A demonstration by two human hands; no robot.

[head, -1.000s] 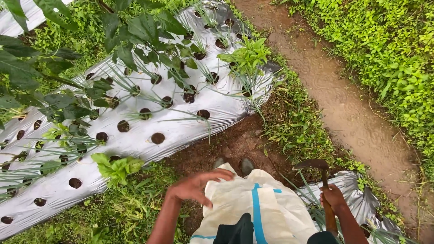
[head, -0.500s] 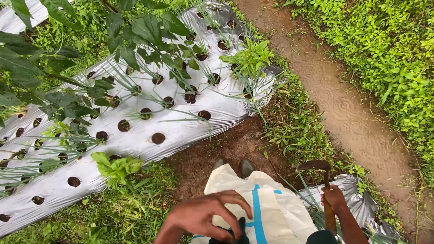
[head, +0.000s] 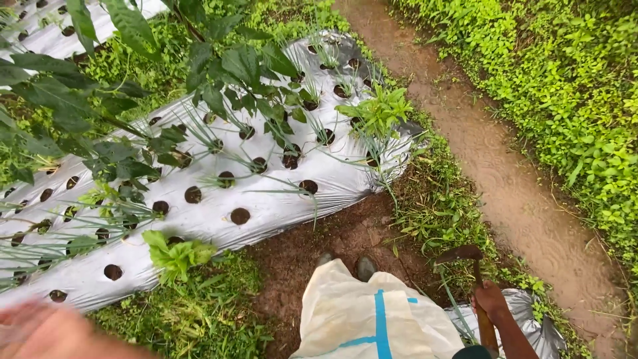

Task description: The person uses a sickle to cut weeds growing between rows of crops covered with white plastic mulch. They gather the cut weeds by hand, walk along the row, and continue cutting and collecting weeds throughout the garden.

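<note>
Your left hand is a motion-blurred smear cut by the bottom-left corner, its grip unreadable. Your right hand hides the middle of the wooden-handled, dark-bladed hoe; the handle's lower end leaves the frame.

Glossy silver plastic mulch sheet; matt woven white sack; wooden-handled hoe, dull metal blade.
</note>
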